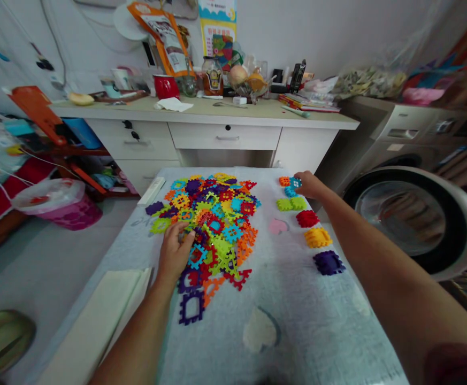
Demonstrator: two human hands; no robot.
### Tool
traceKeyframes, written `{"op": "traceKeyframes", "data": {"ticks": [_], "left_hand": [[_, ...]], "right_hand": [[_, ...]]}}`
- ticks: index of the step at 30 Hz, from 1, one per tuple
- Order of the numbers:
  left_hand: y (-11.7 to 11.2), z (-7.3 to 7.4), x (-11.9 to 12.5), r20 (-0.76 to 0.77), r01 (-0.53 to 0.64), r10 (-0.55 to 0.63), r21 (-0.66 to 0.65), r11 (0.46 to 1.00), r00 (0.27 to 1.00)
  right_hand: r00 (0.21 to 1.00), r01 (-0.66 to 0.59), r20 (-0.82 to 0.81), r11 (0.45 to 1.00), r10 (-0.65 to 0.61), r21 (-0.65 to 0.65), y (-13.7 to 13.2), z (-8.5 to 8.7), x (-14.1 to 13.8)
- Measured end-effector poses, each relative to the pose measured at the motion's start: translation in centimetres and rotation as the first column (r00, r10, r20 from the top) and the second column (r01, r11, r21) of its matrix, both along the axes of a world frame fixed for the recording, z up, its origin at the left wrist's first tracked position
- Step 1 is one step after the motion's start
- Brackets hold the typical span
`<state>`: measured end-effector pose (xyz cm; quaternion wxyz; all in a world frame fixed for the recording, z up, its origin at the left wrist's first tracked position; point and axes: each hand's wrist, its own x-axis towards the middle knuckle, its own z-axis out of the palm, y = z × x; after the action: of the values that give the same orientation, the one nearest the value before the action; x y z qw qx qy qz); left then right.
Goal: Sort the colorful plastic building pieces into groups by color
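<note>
A heap of colourful plastic interlocking tiles (221,247) lies on the cloth-covered table. My left hand (173,251) rests at the heap's left side, thumb and fingers apart, touching tiles. At the far right, my right hand (309,184) pinches a blue window-shaped interlocking tile (296,183) just above another blue tile (290,191). An orange tile (284,181) sits beside it. Nearer to me, in a row along the right side, are green tiles (291,203), a red stack (307,218), a yellow stack (317,237) and a purple stack (328,262).
Behind the table stands a white cabinet (225,137) with jars, bags and books on top. A washing machine (402,133) has its round door (407,214) swung out at right. A folded white board (97,315) lies along the left edge; a pink bin (67,211) is on the floor.
</note>
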<state>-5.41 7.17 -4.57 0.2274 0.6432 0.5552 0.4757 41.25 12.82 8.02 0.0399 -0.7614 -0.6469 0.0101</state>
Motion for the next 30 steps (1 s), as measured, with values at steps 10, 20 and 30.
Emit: {"op": "traceKeyframes", "data": {"ticks": [10, 20, 30], "left_hand": [[-0.2, 0.2, -0.1, -0.019, -0.004, 0.003, -0.006, 1.000, 1.000], [-0.3, 0.4, 0.0, -0.030, -0.014, 0.013, -0.025, 1.000, 0.999], [-0.2, 0.1, -0.1, -0.028, -0.008, 0.008, -0.014, 1.000, 1.000]], "right_hand": [[0.979, -0.037, 0.189, 0.979, 0.075, -0.200, 3.5, -3.1, 2.2], [0.973, -0.013, 0.215, 0.955, 0.079, -0.296, 4.1, -2.7, 1.7], [0.980, 0.007, 0.191, 0.959, 0.048, -0.282, 3.6, -2.4, 1.8]]}}
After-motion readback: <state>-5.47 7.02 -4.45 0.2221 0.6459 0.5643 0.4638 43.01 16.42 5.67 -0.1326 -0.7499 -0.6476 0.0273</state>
